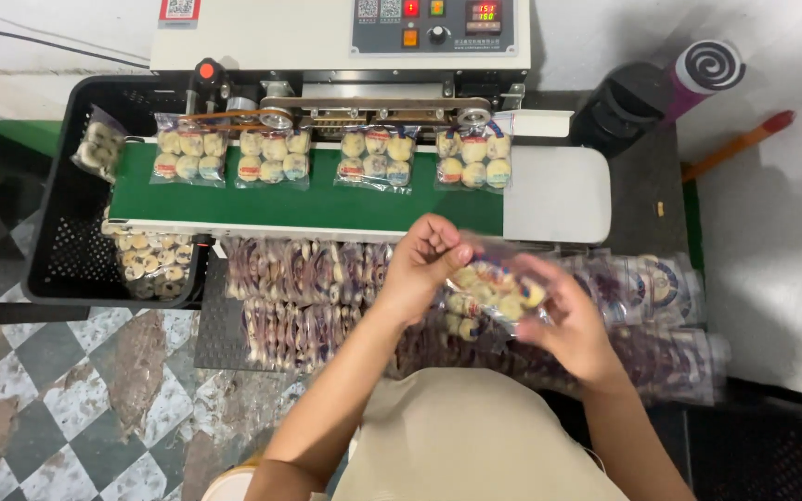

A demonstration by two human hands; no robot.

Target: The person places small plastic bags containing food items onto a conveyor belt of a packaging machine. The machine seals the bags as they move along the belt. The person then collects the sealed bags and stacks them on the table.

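Observation:
My left hand [424,264] and my right hand [563,320] together hold a clear bag of small round pastries [494,292] just below the front edge of the green conveyor belt [308,204]. My left hand pinches the bag's upper left edge; my right hand grips its right side. Several filled bags ride on the belt under the sealing band, among them one at the left [189,150], one in the middle [376,158] and one at the right [472,158]. Another bag [97,147] tips off the belt's left end.
The sealing machine [341,37] stands behind the belt. A black crate [62,269] at the left holds sealed bags [150,264]. Stacks of purple-printed bags [299,297] lie below the belt. A dark roll [647,93] stands at the right. Checkered floor lies at the lower left.

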